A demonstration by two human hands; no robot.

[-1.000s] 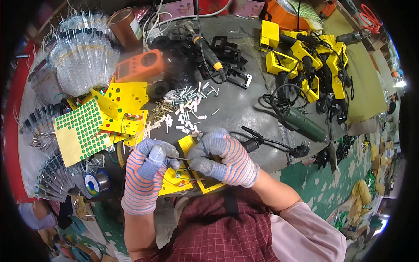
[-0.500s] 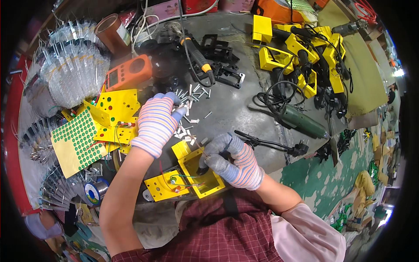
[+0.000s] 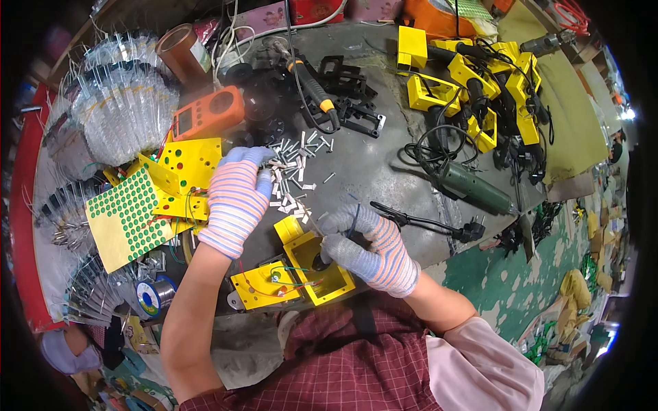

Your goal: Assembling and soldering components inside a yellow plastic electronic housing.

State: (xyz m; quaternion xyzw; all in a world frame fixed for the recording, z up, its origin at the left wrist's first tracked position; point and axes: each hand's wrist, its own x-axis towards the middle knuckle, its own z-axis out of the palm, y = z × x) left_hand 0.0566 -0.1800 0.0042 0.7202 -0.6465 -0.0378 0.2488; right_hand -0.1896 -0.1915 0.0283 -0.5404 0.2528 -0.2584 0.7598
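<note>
My left hand point(image 3: 236, 195), in a striped glove with grey-blue fingertips, is at the left edge of a pile of screws and small white pieces point(image 3: 291, 171). Its thumb and fingers are apart, and nothing shows between them. My right hand point(image 3: 377, 250), gloved alike, pinches a thin wire point(image 3: 316, 225) between thumb and forefinger; a short dark blue strand crosses those fingers. Just below it is an open yellow box point(image 3: 332, 291), with a black part inside. Green and red wires run from the box to a yellow panel point(image 3: 257, 286) beside it.
Yellow plates and a sheet of green dots point(image 3: 130, 222) lie left, beneath an orange multimeter point(image 3: 209, 113). A soldering iron point(image 3: 312, 89) lies behind the screws. To the right are a plug cord point(image 3: 439, 226), a green power tool point(image 3: 473, 185) and several wired yellow boxes. A solder spool point(image 3: 156, 294) stands lower left.
My left hand has drawn back slightly left from the screws and white pieces. The right hand stays over the yellow box; the dark blue strand now shows at its fingers.
</note>
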